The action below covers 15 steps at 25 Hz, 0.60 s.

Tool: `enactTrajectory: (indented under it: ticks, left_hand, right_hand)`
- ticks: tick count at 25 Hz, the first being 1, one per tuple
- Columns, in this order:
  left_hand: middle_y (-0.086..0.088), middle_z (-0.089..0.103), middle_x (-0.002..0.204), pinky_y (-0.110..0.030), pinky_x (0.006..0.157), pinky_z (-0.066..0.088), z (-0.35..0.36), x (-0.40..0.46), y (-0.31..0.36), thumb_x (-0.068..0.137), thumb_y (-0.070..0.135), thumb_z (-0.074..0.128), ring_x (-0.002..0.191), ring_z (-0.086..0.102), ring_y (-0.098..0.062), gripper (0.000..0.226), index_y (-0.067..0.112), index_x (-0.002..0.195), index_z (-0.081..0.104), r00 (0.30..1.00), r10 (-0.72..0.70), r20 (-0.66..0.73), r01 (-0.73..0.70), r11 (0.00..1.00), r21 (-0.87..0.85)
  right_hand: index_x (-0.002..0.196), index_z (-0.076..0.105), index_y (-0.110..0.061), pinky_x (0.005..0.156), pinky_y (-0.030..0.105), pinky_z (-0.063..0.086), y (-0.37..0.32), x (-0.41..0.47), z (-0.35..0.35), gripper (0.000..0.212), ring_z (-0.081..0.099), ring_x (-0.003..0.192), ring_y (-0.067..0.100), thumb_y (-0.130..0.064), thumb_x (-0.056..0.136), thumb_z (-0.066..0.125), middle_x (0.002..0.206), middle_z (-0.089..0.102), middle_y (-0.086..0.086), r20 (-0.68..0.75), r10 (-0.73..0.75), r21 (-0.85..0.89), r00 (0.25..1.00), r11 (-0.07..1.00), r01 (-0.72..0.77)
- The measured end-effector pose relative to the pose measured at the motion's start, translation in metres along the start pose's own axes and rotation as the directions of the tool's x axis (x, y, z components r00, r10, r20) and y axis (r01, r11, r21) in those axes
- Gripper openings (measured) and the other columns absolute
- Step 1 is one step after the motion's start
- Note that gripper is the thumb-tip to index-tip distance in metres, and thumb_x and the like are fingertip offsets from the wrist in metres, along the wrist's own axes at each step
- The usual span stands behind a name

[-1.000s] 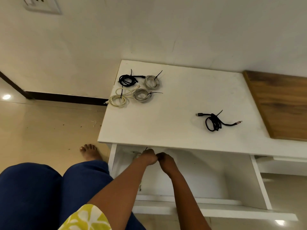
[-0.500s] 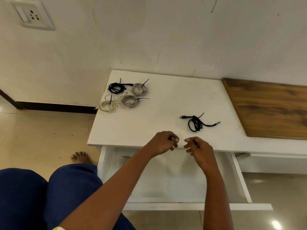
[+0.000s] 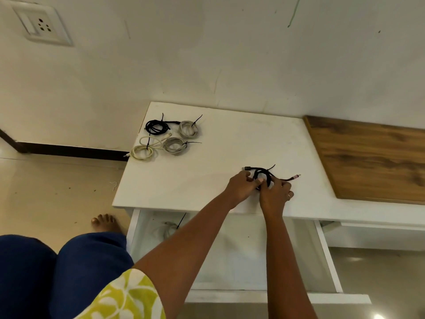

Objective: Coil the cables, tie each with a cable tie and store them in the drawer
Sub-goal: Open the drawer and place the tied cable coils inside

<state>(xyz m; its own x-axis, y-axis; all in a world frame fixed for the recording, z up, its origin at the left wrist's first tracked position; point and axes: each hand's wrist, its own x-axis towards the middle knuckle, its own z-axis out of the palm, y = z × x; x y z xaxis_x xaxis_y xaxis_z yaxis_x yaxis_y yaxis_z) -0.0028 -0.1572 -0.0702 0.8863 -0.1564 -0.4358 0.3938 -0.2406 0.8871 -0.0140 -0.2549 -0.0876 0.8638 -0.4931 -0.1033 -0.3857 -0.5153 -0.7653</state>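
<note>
Black cable (image 3: 262, 176), coiled and tied, sat pinched between our left hand (image 3: 241, 188) and right hand (image 3: 274, 195) on the white tabletop (image 3: 230, 157). We judged it best to lift the whole coil together, loose ends tucked, then lower it into the open drawer (image 3: 241, 256) just below our wrists.

Black cable (image 3: 262, 174) on a white tabletop (image 3: 230, 157) (yellow-green floral sleeve (image 3: 128, 295), navy trousers (image 3: 87, 268)).

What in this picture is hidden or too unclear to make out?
- Head view: the coiled black cable is partly covered by the left hand and right hand.
- The pale tied cable in the open white drawer is dim, partly under the tabletop and left forearm.
</note>
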Motion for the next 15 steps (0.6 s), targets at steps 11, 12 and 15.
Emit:
enactTrajectory:
  ticks: [11, 12, 15]
  left_hand:
    - [-0.002, 0.064, 0.095, -0.029, 0.071, 0.058, -0.055, -0.051, -0.018, 0.087, 0.027, 0.066, 0.079, 0.062, -0.014, 0.019, 0.018, 0.103, 0.059, 0.929, -0.217, 0.299, 0.209, 0.976, 0.059]
    - [-0.003, 0.064, 0.098, -0.032, 0.070, 0.058, -0.064, -0.057, -0.021, 0.084, 0.025, 0.070, 0.082, 0.063, -0.016, 0.022, 0.018, 0.102, 0.060, 0.902, -0.263, 0.344, 0.245, 0.965, 0.096]
    - [-0.012, 0.064, 0.111, -0.039, 0.078, 0.059, -0.085, -0.071, -0.033, 0.081, 0.016, 0.074, 0.096, 0.066, -0.026, 0.034, 0.004, 0.111, 0.061, 0.766, -0.407, 0.498, 0.364, 0.912, 0.187]
  right_hand:
    - [0.087, 0.068, -0.007, 0.059, 0.024, 0.056, 0.027, -0.063, -0.039, 0.011, 0.070, 0.075, 0.019, -0.001, 0.079, 0.069, 0.086, 0.071, 0.008, 0.389, 0.060, 0.575, 0.919, 0.764, -0.293]
    - [0.085, 0.069, -0.010, 0.059, 0.025, 0.056, 0.032, -0.069, -0.042, 0.012, 0.070, 0.076, 0.019, -0.002, 0.076, 0.071, 0.083, 0.072, 0.006, 0.440, 0.031, 0.572, 0.898, 0.761, -0.306]
    - [0.089, 0.068, -0.011, 0.062, 0.030, 0.057, 0.046, -0.084, -0.042, 0.025, 0.072, 0.084, 0.025, -0.009, 0.066, 0.077, 0.087, 0.073, 0.010, 0.599, -0.014, 0.514, 0.800, 0.774, -0.371]
